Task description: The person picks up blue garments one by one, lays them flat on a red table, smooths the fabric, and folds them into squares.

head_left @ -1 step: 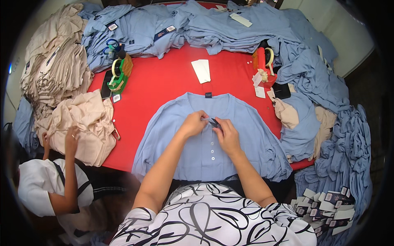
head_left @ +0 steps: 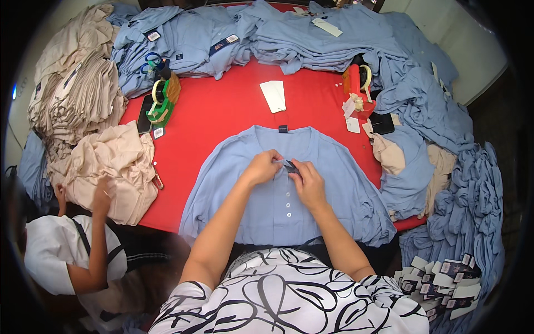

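Light blue cloth shirt [head_left: 262, 207] flat on red tabletop [head_left: 214, 106]: laying-out looks done. Left hand [head_left: 262, 168] pinches shirt's front opening; right hand [head_left: 308, 181] pinches small dark flat piece [head_left: 290, 166] there, seems unfinished. White paper cards [head_left: 272, 97] beyond shirt, untouched.

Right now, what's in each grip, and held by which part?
Left grip: seems to pinch the blue shirt at its front neck opening. Right grip: a small dark item, seemingly by its right end; kind unclear.
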